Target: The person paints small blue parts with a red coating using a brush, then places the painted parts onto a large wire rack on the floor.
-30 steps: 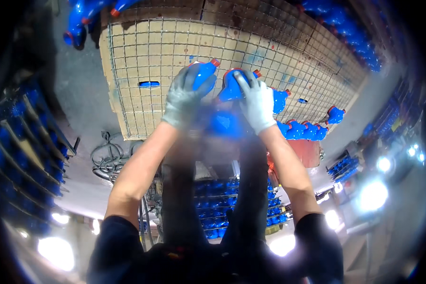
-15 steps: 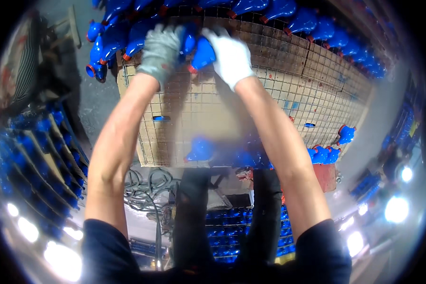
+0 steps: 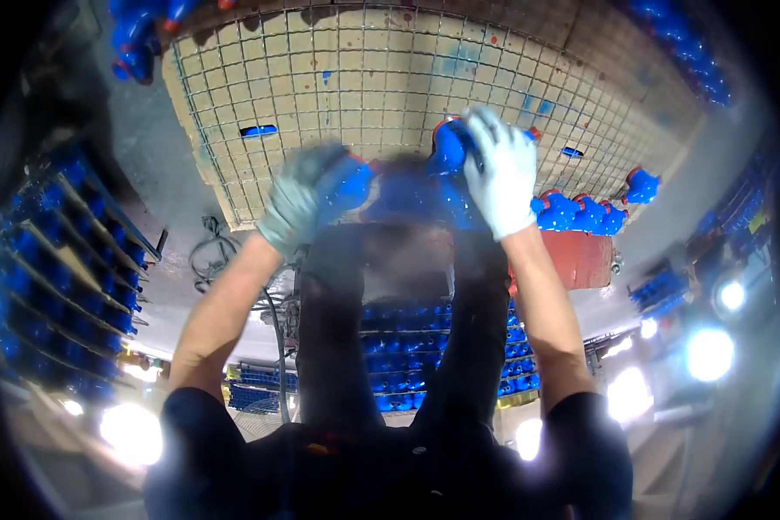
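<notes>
My left hand [image 3: 299, 195], in a grey-white glove and smeared by motion, is closed round a glossy blue metal casting [image 3: 353, 184] with a red end at the near edge of the mesh-topped table [image 3: 355, 108]. My right hand [image 3: 501, 169], in a white glove, grips another blue casting [image 3: 448, 147] whose red-rimmed end points away from me. Its fingers hide part of that casting. A blurred blue shape lies between the two hands, too smeared to make out.
Several blue castings [image 3: 585, 214] stand along the near right edge, with a single one [image 3: 642, 186] farther right. More castings [image 3: 136, 39] line the far left. Racks of blue parts [image 3: 52, 286] stand at the left. Coiled cable [image 3: 212, 256] lies on the floor beside my legs.
Both hands have come back from the far row of castings to the table's near edge. My view has shifted, so the table sits higher in the picture and the far row is mostly out of sight.
</notes>
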### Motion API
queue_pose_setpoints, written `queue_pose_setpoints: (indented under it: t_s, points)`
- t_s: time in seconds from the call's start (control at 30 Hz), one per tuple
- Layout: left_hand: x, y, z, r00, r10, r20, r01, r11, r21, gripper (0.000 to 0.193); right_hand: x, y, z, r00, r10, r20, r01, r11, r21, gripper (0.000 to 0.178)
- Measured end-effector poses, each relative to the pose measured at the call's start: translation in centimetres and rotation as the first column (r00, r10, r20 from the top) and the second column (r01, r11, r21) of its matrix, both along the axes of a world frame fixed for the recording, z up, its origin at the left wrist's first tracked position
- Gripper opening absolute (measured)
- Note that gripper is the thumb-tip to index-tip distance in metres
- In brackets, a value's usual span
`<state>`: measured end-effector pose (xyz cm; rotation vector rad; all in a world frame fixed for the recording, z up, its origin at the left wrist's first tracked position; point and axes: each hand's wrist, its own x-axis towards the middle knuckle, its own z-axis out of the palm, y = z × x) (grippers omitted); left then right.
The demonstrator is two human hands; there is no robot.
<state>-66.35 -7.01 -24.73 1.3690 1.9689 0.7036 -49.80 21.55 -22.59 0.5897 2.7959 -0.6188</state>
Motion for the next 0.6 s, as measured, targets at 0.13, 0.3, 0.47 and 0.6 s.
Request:
queue_pose_setpoints:
  t_s: [0.13,0.3,0.47,0.6]
  points:
    - [6.0,-1.4,-2.8,0.966,-0.103,-0.237,0.103,0.995,-0.011,0.062,1.4,-1.9,-1.0,0.949,0.114,0.294,-0.097,0.993,-0.071,0.048]
    - [4.9,2.2,-1.8,0.996,0.088,-0.007,-0.088,0.993,-0.081,0.072,3.2,-2.3,-3.9,0.974,0.139,0.177,-0.159,0.981,0.108,0.037]
    - [-2.1,13.5,1.5,0.98,0.081,-0.18,-0.074,0.996,0.047,0.087,0.6,0.9,-1.5,0.976,0.159,0.149,-0.157,0.987,-0.03,0.062]
    - [-8.0,21.8,-2.4,0.909,0.148,-0.39,-0.148,0.989,0.029,0.095,-7.2,6.9,-1.9,0.986,0.162,-0.047,-0.157,0.983,0.098,0.057]
